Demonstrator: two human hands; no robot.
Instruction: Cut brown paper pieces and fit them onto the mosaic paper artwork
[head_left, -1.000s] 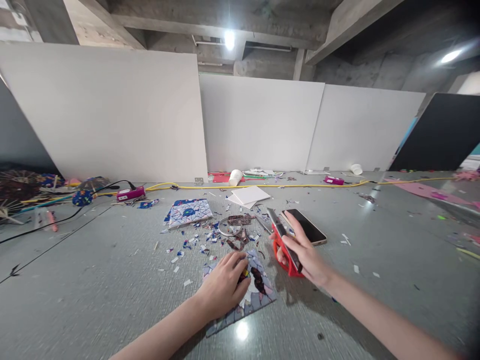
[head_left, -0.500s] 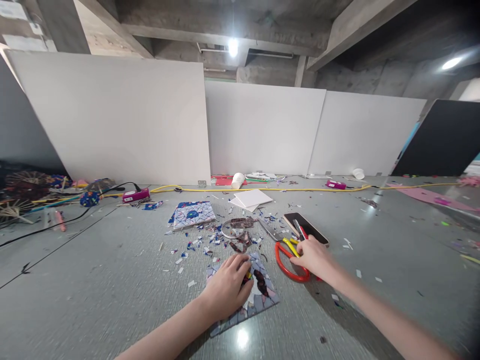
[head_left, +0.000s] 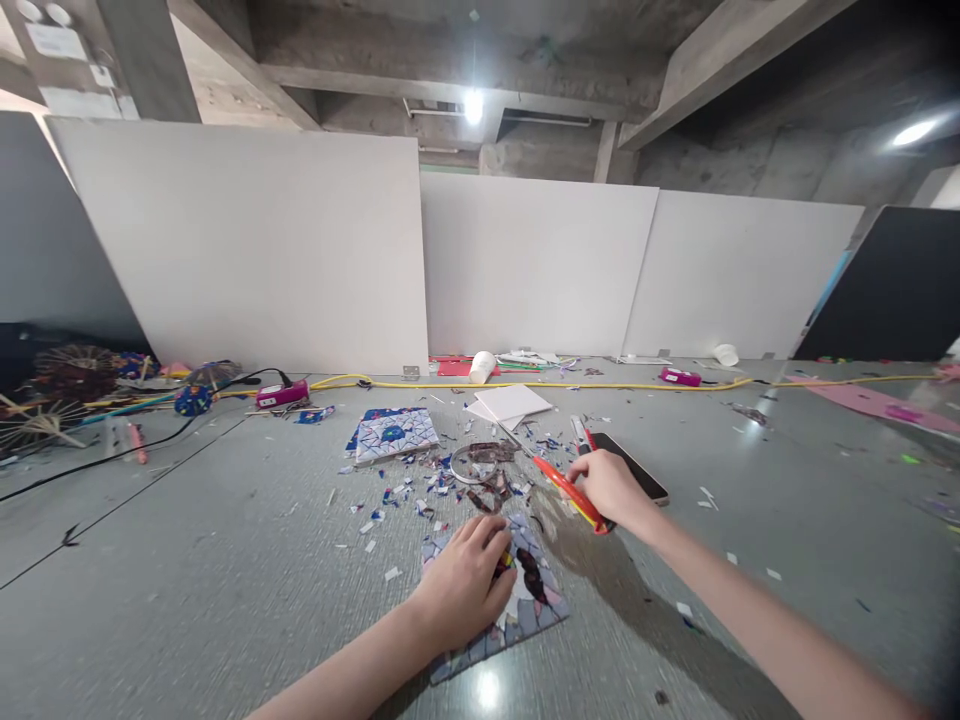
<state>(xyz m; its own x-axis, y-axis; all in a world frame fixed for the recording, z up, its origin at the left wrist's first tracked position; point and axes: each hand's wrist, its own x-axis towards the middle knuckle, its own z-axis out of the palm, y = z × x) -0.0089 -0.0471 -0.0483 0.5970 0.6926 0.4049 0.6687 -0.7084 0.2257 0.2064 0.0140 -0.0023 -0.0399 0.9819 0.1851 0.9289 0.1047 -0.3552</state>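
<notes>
A silver wire ring (head_left: 453, 470), dark scraps and blue-and-white chips litter the grey surface (head_left: 300, 600) beyond the mosaic-patterned flat board (head_left: 540, 618). The left hand (head_left: 465, 580) lies on the board; whether its fingers pinch anything cannot be told. The right hand (head_left: 611, 488) grasps red-and-yellow-handled metal scissors (head_left: 564, 484), their long axis diagonal, blades pointing forward-left. A silver-and-red cutter (head_left: 579, 434) protrudes beside its fingers, near a black-screened phone (head_left: 637, 470).
</notes>
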